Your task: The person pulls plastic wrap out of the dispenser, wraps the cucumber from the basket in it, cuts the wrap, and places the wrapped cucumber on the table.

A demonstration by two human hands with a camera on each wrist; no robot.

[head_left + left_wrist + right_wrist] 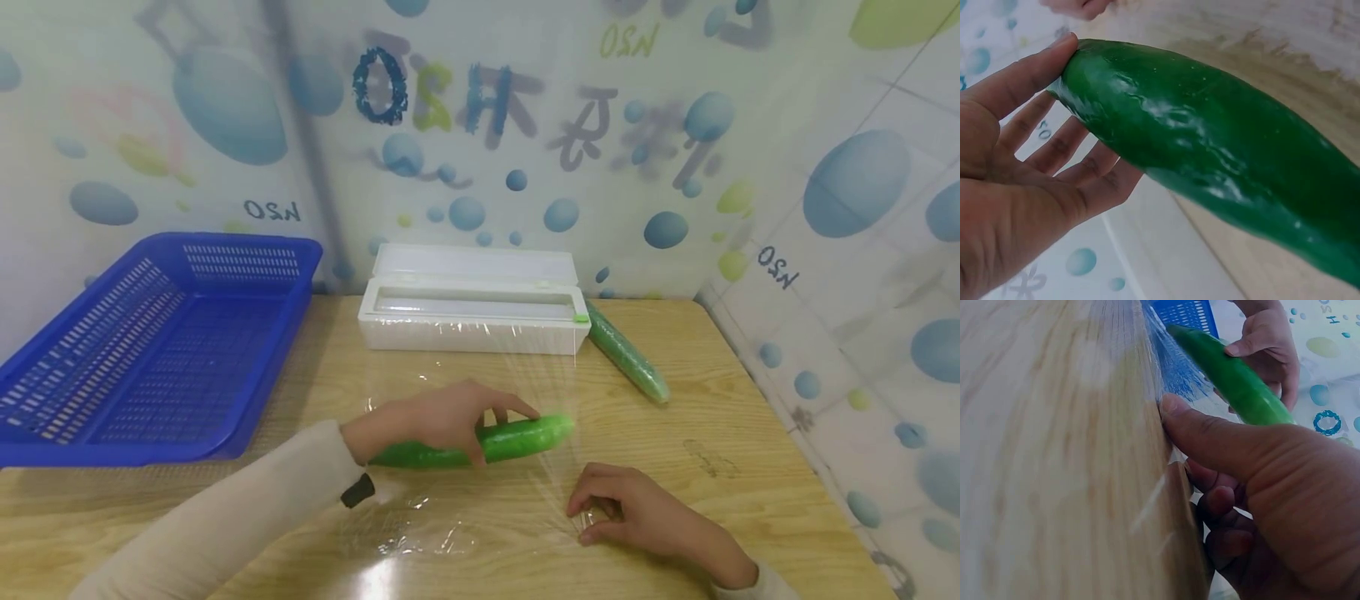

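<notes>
Left hand [450, 417] grasping a cucumber [521, 439] over plastic film [420, 504]; right hand [633, 510] pinching the film's near right corner; white box [468, 337] farther away.

It looks like a household food-prep corner: a wood-grain desk [720, 400] edged by bubble-printed sheeting [495, 179], bearing 2 cucumbers [521, 439], a white cling-film box [450, 335] and a blue plastic basket [198, 367].

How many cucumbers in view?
2. Held cucumber in the left grip, in front of the white box; second cucumber on the table, by the box's right end. Any behind the box would be hidden.
</notes>
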